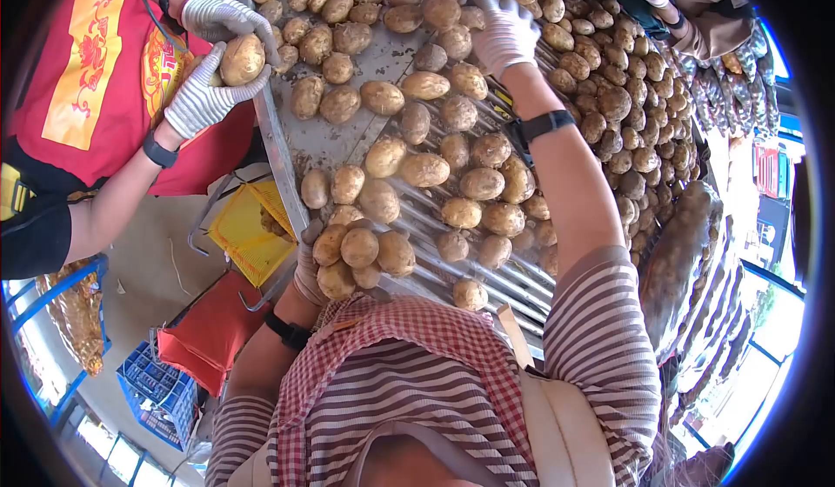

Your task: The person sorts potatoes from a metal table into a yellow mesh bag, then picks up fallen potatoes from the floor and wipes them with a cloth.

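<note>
**Sorting potatoes on the roller table**

At lower left, the left hand cups a cluster of potatoes against the table edge; a full, steady grip suits them. At top centre, the right hand rests flat, fingers spread, on the potato pile. Its palm is hidden. A co-worker's gloved hands, upper left, hold 1 potato.

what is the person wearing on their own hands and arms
Both hands wear white knit gloves: the right hand shows fully, the left hand is mostly hidden behind potatoes. Each wrist has a black band, the right watch and the left watch. Short striped sleeves, brown and white, cover the upper arms.
</note>
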Motion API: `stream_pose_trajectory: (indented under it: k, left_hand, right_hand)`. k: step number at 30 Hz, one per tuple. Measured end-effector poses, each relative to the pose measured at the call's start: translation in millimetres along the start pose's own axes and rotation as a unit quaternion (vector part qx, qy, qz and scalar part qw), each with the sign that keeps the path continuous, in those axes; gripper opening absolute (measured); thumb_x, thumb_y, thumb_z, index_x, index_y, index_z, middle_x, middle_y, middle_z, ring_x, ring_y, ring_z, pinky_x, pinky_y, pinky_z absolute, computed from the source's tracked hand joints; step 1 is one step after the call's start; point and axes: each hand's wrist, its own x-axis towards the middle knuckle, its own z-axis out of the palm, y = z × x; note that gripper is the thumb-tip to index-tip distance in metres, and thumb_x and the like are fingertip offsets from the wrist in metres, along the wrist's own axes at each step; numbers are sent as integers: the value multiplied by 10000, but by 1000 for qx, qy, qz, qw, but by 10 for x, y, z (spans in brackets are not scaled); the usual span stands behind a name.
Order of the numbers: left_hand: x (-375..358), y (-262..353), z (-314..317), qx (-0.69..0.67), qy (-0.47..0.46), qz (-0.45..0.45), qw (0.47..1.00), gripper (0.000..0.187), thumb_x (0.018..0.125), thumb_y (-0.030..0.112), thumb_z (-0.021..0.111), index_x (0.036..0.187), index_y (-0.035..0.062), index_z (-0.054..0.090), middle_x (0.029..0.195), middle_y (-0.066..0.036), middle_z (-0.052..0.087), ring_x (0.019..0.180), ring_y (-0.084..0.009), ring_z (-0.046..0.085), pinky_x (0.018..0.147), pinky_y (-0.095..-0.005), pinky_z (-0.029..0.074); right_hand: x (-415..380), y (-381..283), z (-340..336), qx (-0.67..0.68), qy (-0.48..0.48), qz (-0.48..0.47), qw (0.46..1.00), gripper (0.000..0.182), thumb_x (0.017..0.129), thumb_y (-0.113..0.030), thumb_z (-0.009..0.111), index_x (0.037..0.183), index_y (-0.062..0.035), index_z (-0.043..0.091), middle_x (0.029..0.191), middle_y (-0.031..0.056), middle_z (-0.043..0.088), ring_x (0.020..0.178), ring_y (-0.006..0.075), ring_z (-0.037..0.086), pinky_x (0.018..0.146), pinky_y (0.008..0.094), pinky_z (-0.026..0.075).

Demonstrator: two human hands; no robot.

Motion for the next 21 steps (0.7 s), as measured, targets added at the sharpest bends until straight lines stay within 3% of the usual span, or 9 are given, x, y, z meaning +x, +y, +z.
stream_pose_trajectory:
  k: [3,7,9,11,14,16,17,19,21]
  left_hand:
    - [14,14,-170,-19,-32,22,999,707,857,552,742,1305,37,558,1221,-102,635,1132,-257,616,1028,-425,505]
    - [90,42,-241,-65,-28,33,997,685,863,540,739,1299,46,554,1215,-94,639,1132,-245,620,1029,-402,507]
    - [127,54,8,-55,-6,39,998,649,892,529,710,1296,41,568,1243,-109,640,1145,-259,626,1031,-417,517]
    - [99,79,75,-46,17,52,997,616,921,518,682,1292,37,582,1271,-125,642,1158,-273,632,1033,-432,527]
    - [59,105,32,-23,-1,78,997,641,937,561,631,1306,40,579,1299,-144,631,1189,-305,618,1036,-470,525]
    - [11,137,45,6,2,70,998,659,946,588,594,1315,42,581,1328,-151,622,1201,-336,615,1034,-505,520]
    - [-31,142,25,1,4,74,997,659,946,588,594,1315,42,581,1328,-151,622,1201,-336,615,1034,-505,520]
    - [-103,202,-24,-11,-22,61,998,646,943,578,607,1312,48,603,1348,-162,617,1219,-361,609,1031,-566,506]
    - [-159,228,-258,-26,-58,84,994,681,897,593,664,1309,56,592,1301,-143,626,1192,-327,610,1039,-520,498]
  right_hand:
    - [-82,258,-27,50,-20,31,998,581,796,-268,761,1350,-288,586,1359,101,583,1233,419,529,1021,547,471]
    - [-392,230,165,159,-121,-63,978,414,821,-239,732,1231,-230,678,1295,106,634,1199,384,567,1022,531,468]
    - [-457,62,220,150,-120,-126,973,434,847,-231,709,1277,-235,650,1304,105,630,1224,387,556,1028,536,458]
    - [-415,-136,340,39,-208,-119,970,537,876,-249,680,1399,-262,556,1335,92,611,1271,393,523,1030,562,442]
    - [-313,-315,458,-51,-163,-177,969,434,910,-266,667,1338,-214,624,1264,127,664,1215,368,588,999,518,478]
    - [-38,-362,474,209,-325,-49,921,333,944,-300,663,1236,-143,696,1101,156,734,1069,323,682,928,448,525]
    - [-51,-412,354,364,-301,-10,881,208,950,-144,660,1120,-45,725,987,100,749,902,203,710,806,331,556]
    - [-109,-515,133,396,-248,27,884,211,962,-100,652,1143,-2,700,1017,84,742,917,148,698,788,293,552]
    - [-262,-553,87,598,-295,157,729,304,957,-30,601,1257,10,623,1140,138,717,1046,237,704,923,362,578]
